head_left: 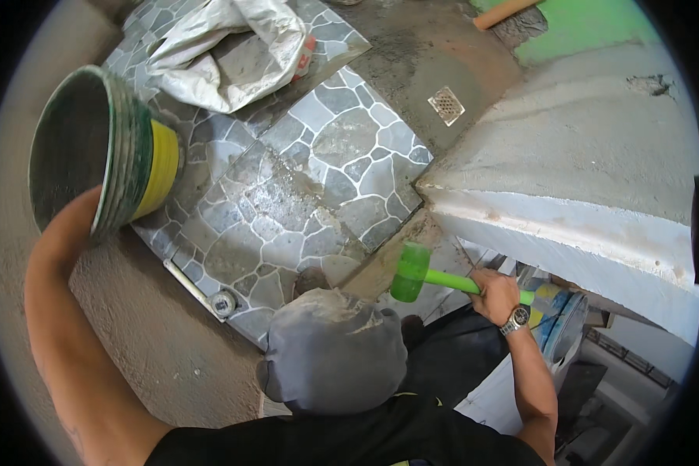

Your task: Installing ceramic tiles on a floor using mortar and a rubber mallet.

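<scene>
My left forearm reaches over the near rim of a dark green bucket (129,155) with a yellow band, tilted on its side at the left. The fingers of my left hand (85,208) are hidden by the bucket's wall, so what they hold does not show. On the right, my right hand (495,297) is closed round the handle of a green mallet (410,272). The mallet's head is above the edge of the tiled floor. Between my arms lie grey stone-patterned tiles (287,210) with pale joints, partly wet and smeared.
A crumpled white sack (198,85) with grey material inside lies on the far tiles. A square drain grate (446,106) sits in the bare cement floor. A strip with a round fitting (223,304) lies along the near tile edge. A low plastered wall (575,225) stands right.
</scene>
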The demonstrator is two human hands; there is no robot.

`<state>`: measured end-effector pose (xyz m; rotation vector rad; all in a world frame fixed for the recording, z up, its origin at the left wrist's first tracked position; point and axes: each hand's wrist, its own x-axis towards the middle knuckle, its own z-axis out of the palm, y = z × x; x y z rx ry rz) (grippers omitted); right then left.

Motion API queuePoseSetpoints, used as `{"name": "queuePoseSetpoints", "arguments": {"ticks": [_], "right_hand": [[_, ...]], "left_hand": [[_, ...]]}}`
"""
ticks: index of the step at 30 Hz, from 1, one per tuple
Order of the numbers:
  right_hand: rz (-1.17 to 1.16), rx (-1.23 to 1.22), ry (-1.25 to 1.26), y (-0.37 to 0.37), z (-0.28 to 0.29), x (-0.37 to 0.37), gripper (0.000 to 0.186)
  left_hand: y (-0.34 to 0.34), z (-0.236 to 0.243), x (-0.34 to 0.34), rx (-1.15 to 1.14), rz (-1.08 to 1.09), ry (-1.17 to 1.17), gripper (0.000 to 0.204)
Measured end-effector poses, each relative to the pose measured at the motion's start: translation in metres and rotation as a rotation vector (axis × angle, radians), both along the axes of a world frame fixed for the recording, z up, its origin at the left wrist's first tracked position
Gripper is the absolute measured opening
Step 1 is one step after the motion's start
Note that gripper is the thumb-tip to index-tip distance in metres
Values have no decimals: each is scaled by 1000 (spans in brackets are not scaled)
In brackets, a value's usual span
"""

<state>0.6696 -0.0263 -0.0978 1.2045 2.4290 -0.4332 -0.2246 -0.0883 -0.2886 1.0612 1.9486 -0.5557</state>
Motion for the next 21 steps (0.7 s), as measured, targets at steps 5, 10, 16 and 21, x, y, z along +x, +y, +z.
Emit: {"name": "queuePoseSetpoints", "arguments": {"ticks": [5,10,16,21], "right_hand": [[-90,-1,-108,-19,1,18,16],[-156,7,-125,-18,14,17,16],[-265,32,-118,-21,48,43,25],[-427,-41,126,-34,52,96,26]], "left_hand": [[-1,-8,-13,-36,35,-6,32],[7,-6,-19,-55,81,-46,32],[-7,24,-21,-38,222,-230,32],[-17,68,-4,46,451,-591,32]]}}
